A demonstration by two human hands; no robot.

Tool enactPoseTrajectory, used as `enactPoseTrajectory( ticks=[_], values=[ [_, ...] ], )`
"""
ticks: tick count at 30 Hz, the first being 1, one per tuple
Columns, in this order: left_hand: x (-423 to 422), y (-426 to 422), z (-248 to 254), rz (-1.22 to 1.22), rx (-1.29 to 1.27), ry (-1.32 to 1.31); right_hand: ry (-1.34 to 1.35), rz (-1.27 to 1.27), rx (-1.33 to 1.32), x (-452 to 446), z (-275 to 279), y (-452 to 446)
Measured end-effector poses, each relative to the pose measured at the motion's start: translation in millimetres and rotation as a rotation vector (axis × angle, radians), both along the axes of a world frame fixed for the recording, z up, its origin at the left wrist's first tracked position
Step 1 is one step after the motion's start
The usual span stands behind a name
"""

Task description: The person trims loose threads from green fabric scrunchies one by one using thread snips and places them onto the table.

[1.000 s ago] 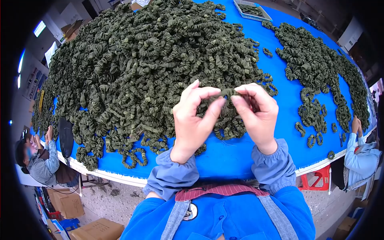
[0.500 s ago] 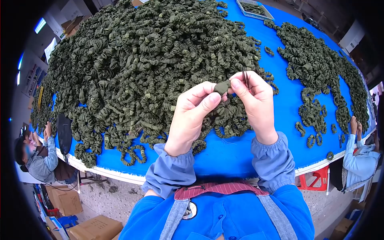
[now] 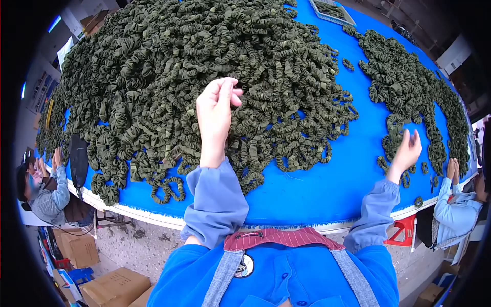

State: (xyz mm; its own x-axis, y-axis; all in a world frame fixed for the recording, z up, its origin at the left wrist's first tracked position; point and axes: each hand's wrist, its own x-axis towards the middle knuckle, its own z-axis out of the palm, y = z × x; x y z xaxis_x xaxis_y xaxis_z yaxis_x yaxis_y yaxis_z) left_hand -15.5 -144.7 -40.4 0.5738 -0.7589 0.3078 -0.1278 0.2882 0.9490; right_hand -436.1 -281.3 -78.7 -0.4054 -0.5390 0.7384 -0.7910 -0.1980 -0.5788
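Observation:
My left hand (image 3: 216, 115) is above the large pile of dark green fabric scrunchies (image 3: 153, 97). Its fingers are bent and drawn together, and no scrunchie shows in them. Farther right, my right hand (image 3: 406, 153) is beside a smaller group of gathered scrunchies (image 3: 395, 125) at the near end of the right-hand pile. Its fingers are curled, with the thumb and one fingertip pointing up. Whatever that hand holds is hidden from view; the thin dark tool seen in it earlier does not show.
A blue cloth (image 3: 302, 192) covers the table under the piles. At the far edge stands a light blue basket (image 3: 332, 11) with scrunchies in it. One person (image 3: 48, 189) sits at left, another (image 3: 458, 202) at right. Cardboard boxes (image 3: 115, 286) and a red stool (image 3: 401, 230) are below.
My hands have moved apart, the left one up over the big pile and the right one out to the right. The scrunchie between them is no longer seen there.

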Motion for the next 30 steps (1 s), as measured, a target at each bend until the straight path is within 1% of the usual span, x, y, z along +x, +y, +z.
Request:
enactPoseTrajectory(
  ticks=[1,2,4,5,6,8,9,10,11,12,14,15,19,20,24,25,29,30],
  values=[
    [2,-5,-5,-0.021,0.003,0.058,-0.03,-0.072,0.02,-15,-10,-4],
    [4,-10,-10,-0.042,0.006,0.115,-0.029,-0.067,0.014,3,1,1],
    [3,-16,-19,-0.094,0.026,0.225,-0.281,0.292,0.151,47,8,21],
    [2,-17,-22,-0.098,0.03,0.221,-0.245,0.401,0.186,79,18,32],
    [-1,-18,-23,-0.073,0.014,0.153,-0.296,0.582,0.157,108,20,37],
    [-6,-21,-26,-0.02,-0.022,0.018,-0.241,0.845,0.266,160,19,48],
    [-6,-22,-26,0.008,-0.042,-0.049,-0.063,0.924,0.149,187,16,48],
    [-5,-22,-28,0.008,-0.045,-0.052,-0.042,1.044,0.15,213,16,50],
    [-2,-23,-29,0.009,-0.063,-0.134,-0.018,1.165,0.15,237,16,52],
    [1,-24,-30,0.011,-0.081,-0.215,0.009,1.222,0.132,257,13,51],
    [5,-23,-30,0.019,-0.115,-0.373,0.302,1.077,0.078,286,-8,41],
    [6,-23,-29,0.026,-0.121,-0.372,0.306,1.082,0.071,286,-6,41],
    [-1,-19,-25,-0.104,0.051,-0.325,-0.108,1.273,0.483,274,6,43],
    [-5,-18,-22,-0.099,0.048,-0.316,-0.098,1.275,0.487,267,11,46],
    [-24,-9,7,-0.412,0.061,0.42,-0.045,1.605,0.028,238,47,62],
    [-30,-7,11,-0.417,0.06,0.419,-0.044,1.6,0.026,234,51,67],
    [-50,5,22,-0.485,-0.119,0.459,-0.14,1.603,-0.042,227,59,88],
    [-54,8,25,-0.487,-0.121,0.453,-0.14,1.602,-0.049,226,62,94]
  ],
)
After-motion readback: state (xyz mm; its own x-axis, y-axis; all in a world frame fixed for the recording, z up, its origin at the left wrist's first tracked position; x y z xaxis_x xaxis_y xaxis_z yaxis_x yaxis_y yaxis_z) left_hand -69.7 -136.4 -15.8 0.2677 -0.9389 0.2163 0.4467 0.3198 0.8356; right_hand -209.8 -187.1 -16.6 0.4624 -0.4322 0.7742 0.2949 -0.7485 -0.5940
